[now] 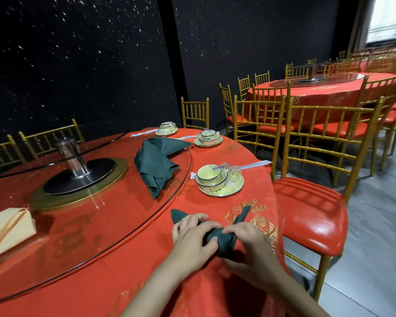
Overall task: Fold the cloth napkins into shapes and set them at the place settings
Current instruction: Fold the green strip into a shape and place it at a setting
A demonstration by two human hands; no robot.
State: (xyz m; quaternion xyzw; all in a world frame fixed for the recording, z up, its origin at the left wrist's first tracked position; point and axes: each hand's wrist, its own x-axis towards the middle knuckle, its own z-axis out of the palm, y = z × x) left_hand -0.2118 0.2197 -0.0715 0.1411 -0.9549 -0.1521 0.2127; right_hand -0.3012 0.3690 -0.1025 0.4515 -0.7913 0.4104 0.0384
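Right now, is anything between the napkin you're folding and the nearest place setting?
Nothing visible: bare red tablecloth lies between the green napkin, gripped by left hand and right hand, and the wrapped dish set.

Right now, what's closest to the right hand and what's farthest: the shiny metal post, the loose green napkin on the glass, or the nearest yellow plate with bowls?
1. Wrapped yellow plate with bowls, just beyond the right hand.
2. Loose dark green cloth napkin, on the round glass turntable, to the left.
3. Shiny metal post, at the turntable's centre, farthest left.
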